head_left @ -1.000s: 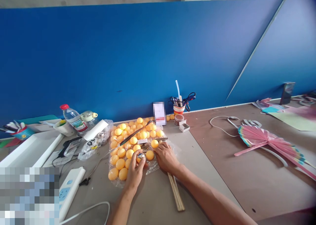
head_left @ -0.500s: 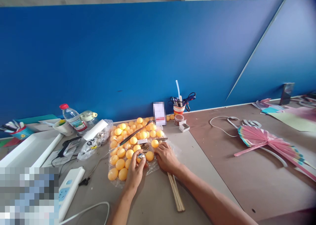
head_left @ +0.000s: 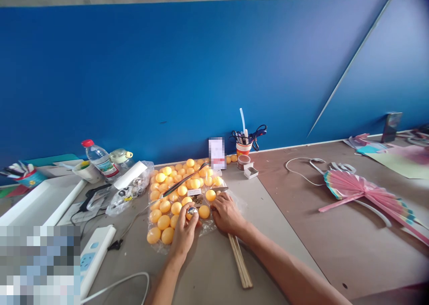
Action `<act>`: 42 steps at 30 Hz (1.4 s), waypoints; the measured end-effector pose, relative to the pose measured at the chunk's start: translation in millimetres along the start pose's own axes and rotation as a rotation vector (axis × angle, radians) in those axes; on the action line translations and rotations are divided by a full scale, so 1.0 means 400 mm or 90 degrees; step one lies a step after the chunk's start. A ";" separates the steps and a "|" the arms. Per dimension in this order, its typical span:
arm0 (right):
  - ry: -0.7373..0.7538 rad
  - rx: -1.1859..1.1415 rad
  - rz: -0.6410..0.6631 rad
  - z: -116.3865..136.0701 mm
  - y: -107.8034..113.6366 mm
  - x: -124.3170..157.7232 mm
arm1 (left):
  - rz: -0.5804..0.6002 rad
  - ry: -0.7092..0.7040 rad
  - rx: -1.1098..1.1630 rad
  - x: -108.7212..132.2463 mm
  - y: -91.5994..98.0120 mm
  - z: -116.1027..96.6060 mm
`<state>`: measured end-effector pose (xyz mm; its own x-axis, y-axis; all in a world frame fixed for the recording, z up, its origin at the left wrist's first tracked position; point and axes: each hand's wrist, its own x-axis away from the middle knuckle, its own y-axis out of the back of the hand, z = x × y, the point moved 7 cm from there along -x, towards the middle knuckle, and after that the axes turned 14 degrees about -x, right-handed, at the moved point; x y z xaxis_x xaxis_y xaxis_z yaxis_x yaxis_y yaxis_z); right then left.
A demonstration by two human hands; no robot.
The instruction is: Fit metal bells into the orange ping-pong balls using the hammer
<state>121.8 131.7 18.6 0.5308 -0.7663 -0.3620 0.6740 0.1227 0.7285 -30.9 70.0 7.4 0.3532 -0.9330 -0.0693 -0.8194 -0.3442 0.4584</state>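
Observation:
My left hand [head_left: 183,234] is closed round a shiny metal ball [head_left: 192,211], thumb and fingers gripping its sides. It rests at the front of a clear plastic bag of yellow-orange table tennis balls [head_left: 163,223]. To its right, my right hand [head_left: 227,212] lies low with its fingers curled in; what they hold, if anything, is hidden. A dark, narrow blade-like piece [head_left: 221,189] shows just beyond those fingers. Wooden sticks [head_left: 240,262] run out from under the right wrist towards me. A small packet with a white label [head_left: 194,192] lies between the hands and the balls behind.
A long dark tool [head_left: 182,180] lies across the bag. At left are a bottle [head_left: 100,161], crumpled plastic packaging [head_left: 122,200] and a power strip [head_left: 95,260]. A cup of pens [head_left: 243,148] and small open box [head_left: 250,173] stand behind; a pink paper fan [head_left: 365,191] lies right.

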 end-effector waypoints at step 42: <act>0.072 -0.048 0.005 0.000 0.001 0.010 | -0.001 -0.005 -0.016 0.000 0.004 0.003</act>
<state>124.3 128.8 17.6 0.5880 -0.6896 -0.4228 0.7037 0.1784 0.6877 -32.7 69.3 7.0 0.3505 -0.9334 -0.0774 -0.8069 -0.3429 0.4809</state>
